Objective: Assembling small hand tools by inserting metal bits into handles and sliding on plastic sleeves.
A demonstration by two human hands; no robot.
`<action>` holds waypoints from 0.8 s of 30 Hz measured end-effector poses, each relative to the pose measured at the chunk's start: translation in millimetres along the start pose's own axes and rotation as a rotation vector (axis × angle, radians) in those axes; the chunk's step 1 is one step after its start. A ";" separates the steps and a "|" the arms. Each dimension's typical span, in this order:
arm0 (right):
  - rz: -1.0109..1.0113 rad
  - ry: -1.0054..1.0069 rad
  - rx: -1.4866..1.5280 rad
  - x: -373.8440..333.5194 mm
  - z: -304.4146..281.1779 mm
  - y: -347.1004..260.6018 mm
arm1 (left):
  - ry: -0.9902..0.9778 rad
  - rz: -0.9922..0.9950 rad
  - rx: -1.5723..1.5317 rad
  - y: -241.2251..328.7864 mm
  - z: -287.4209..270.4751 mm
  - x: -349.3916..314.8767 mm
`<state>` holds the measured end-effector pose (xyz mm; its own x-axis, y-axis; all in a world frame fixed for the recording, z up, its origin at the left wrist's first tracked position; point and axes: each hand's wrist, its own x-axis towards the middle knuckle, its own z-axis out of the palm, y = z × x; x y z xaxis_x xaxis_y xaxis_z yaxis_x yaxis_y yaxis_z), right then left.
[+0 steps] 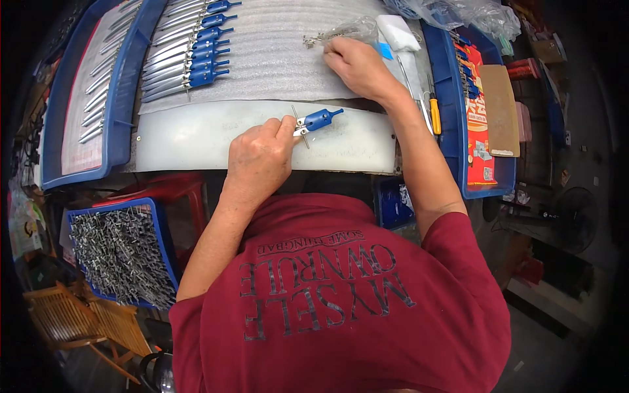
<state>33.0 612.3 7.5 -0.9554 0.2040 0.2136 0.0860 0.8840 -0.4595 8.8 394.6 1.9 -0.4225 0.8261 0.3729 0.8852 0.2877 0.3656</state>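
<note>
My left hand (261,157) grips a compass-like tool with a blue head (318,120) and metal legs, held over the white board (196,137). My right hand (357,65) reaches forward onto the grey foam sheet (275,59), fingers pinching at a small pile of metal parts (314,40) by a clear plastic bag (357,27). A row of several finished blue-headed tools (190,59) lies at the left of the foam sheet.
A blue tray (65,150) at the left holds several metal legs. A blue crate (121,255) of metal parts sits low left. At the right, a blue tray (452,118) holds a red box and a brown pad; a yellow-handled screwdriver (434,121) lies beside it.
</note>
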 end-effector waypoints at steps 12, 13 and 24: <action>0.034 -0.183 0.250 -62.6 -23.2 -40.1 | 0.010 -0.007 0.039 1.4 0.9 0.0; 0.035 -0.212 0.215 -63.9 -21.7 -41.5 | 0.014 -0.006 0.043 1.7 1.1 0.0; 0.060 -0.273 0.092 -62.4 -16.9 -45.9 | 0.028 0.006 0.061 2.3 2.7 -1.1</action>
<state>93.4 566.1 29.8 -0.9912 0.1228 -0.0502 0.1303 0.8293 -0.5434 11.8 395.7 0.0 -0.4216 0.8144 0.3987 0.8976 0.3125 0.3108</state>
